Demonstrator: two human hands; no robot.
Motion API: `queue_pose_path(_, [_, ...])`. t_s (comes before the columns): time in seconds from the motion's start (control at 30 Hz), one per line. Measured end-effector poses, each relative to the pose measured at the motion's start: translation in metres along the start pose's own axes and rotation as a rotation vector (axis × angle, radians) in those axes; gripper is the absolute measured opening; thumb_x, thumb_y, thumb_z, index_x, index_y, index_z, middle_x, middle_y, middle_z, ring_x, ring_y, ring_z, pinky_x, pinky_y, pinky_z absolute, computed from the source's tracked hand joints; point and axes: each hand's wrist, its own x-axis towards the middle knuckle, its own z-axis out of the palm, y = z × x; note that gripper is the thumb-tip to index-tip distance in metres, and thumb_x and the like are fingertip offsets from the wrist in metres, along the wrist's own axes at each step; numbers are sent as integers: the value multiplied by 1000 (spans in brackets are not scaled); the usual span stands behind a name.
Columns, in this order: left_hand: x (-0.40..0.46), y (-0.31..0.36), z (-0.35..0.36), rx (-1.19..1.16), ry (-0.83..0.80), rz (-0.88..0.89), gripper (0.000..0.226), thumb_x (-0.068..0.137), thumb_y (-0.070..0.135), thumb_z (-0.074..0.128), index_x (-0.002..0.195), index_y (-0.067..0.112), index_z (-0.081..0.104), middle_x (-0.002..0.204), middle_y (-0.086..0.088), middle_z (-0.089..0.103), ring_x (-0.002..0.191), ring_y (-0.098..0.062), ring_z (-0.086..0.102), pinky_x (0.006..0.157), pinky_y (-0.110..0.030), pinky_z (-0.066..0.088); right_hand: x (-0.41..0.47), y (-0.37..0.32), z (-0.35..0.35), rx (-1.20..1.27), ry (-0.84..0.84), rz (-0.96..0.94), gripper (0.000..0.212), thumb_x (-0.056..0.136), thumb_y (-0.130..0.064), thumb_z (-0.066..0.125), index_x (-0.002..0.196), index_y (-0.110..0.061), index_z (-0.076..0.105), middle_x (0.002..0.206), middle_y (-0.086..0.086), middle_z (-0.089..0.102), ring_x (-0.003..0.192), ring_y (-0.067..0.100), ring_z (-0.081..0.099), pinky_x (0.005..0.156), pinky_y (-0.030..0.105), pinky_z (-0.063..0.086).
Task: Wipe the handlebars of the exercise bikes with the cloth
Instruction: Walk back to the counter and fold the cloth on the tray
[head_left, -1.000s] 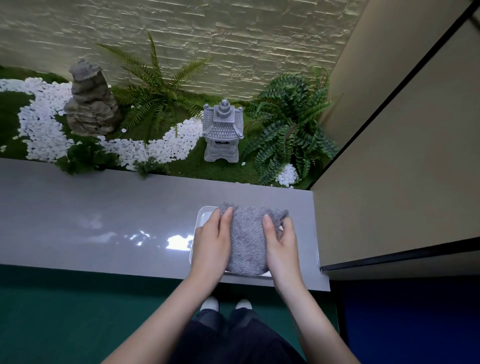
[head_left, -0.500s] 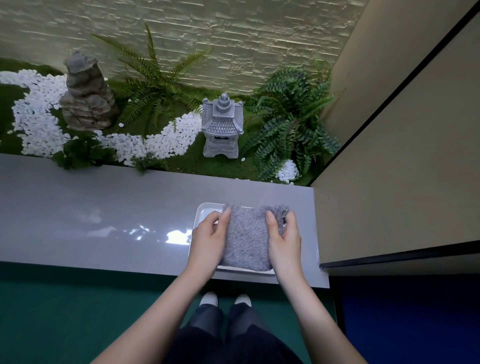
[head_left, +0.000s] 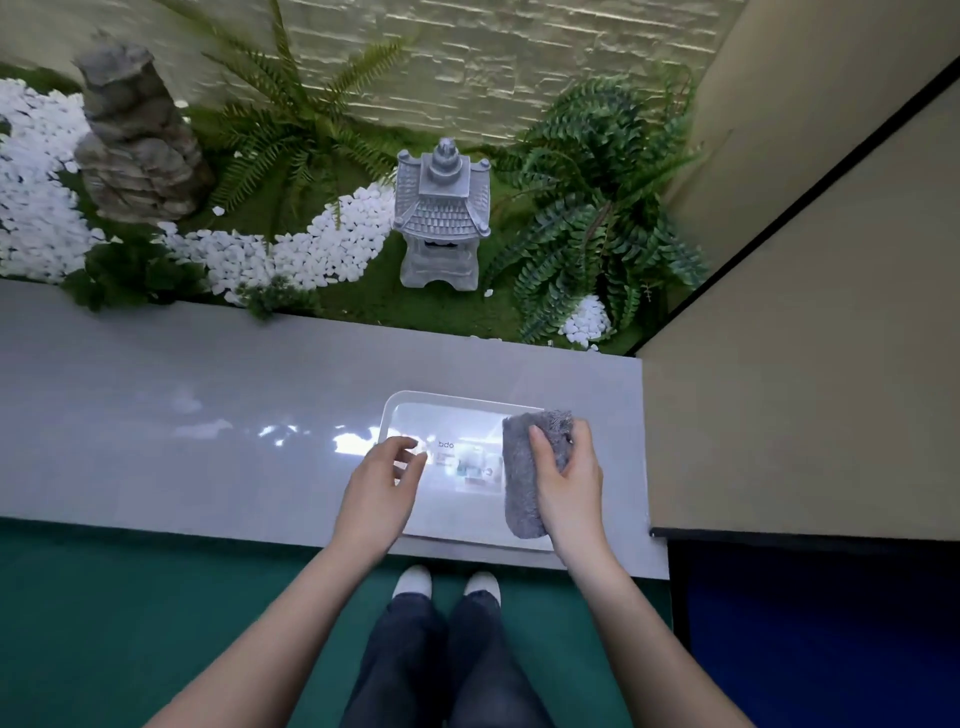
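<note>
- Head view, looking down over a grey glossy worktop (head_left: 156, 415) that runs along a small indoor garden bed.
- A white tray (head_left: 415, 410) lies flat on the worktop near its right end; a printed label with small pictures shows on its floor, too small to read in full.
- The cloth (head_left: 522, 483), grey and fluffy, is folded into a long narrow bundle and sits at the right side of the tray, its lower end reaching the tray's near edge.
- The right hand (head_left: 571, 483) grips the cloth from the right: its thumb lies across the top of the bundle and its fingers (head_left: 569, 441) curl round the far side, pinching the cloth between them.
- The left hand (head_left: 379, 483) is over the left part of the tray and holds nothing; its fingers (head_left: 408, 452) are loosely bent and slightly apart. I cannot tell whether they touch the tray floor.
- The two hands are well apart, with the bare tray floor between them.
- Beyond the worktop stand a grey stone lantern (head_left: 441, 213), a tall rock (head_left: 135, 140), ferns (head_left: 597, 208) and a band of white pebbles (head_left: 311, 244) on green moss, backed by a pale brick wall (head_left: 519, 52).
- A beige panel (head_left: 805, 338) closes off the right side.
- Below the worktop, dark trousers and two white shoes (head_left: 447, 582) stand on a green floor (head_left: 130, 613).
</note>
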Motion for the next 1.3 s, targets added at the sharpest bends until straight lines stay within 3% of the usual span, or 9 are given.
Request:
queue_pose_path(0.13, [20,-39,10,254,-71,-30,41,97,33,46,134,15,44,135,-3,46,121,-21,46,101,-36,38,20,35,2,17,-23,110,18,94,-34,54,90,-18,47,83,7,60,74,17,56,70,36,50])
queue_pose_path(0.37, [44,-106,34,536,-147,-30,59,98,38,39,147,13,20,155,-5,22,141,-21,21,113,-36,23,49,103,27,12,-60,212,16,95,-33,53,90,-19,46,86,11,61,85,30,61,77,42,52])
queue_pose_path(0.63, [72,-151,57,510,-112,-45,64,97,41,37,150,15,11,158,-2,14,144,-18,13,113,-36,20,72,151,90,30,-173,265,13,96,-31,52,103,-20,49,95,0,63,90,15,63,78,30,53])
queue_pose_path(0.8, [79,-168,70,520,-82,20,65,95,34,46,148,8,19,156,-7,20,141,-23,22,111,-38,27,87,169,117,71,-207,277,15,97,-32,50,105,-20,47,95,-3,61,88,10,62,60,14,48])
queue_pose_path(0.87, [79,-174,74,525,-59,43,67,94,32,49,148,6,20,156,-7,20,140,-24,25,108,-40,30,91,181,117,27,-196,286,17,98,-32,49,107,-17,45,91,-3,60,85,13,62,60,17,49])
queue_pose_path(0.97, [77,-180,78,505,-42,67,68,93,30,51,148,5,19,156,-7,18,138,-25,29,106,-41,35,98,198,109,-58,-169,311,21,98,-31,48,112,-17,43,90,-4,57,83,15,60,72,34,52])
queue_pose_path(1.1, [80,-185,80,465,-4,92,66,93,24,53,147,3,23,153,-10,23,134,-28,32,104,-40,37,104,214,96,-205,-127,264,19,97,-29,51,112,-21,41,88,-10,55,79,8,56,76,36,51])
queue_pose_path(1.3, [82,-187,82,449,17,97,65,92,24,53,147,4,23,151,-9,24,131,-27,32,100,-42,41,105,224,90,-491,-61,142,28,93,-21,58,116,-20,43,104,0,60,91,24,59,74,36,49])
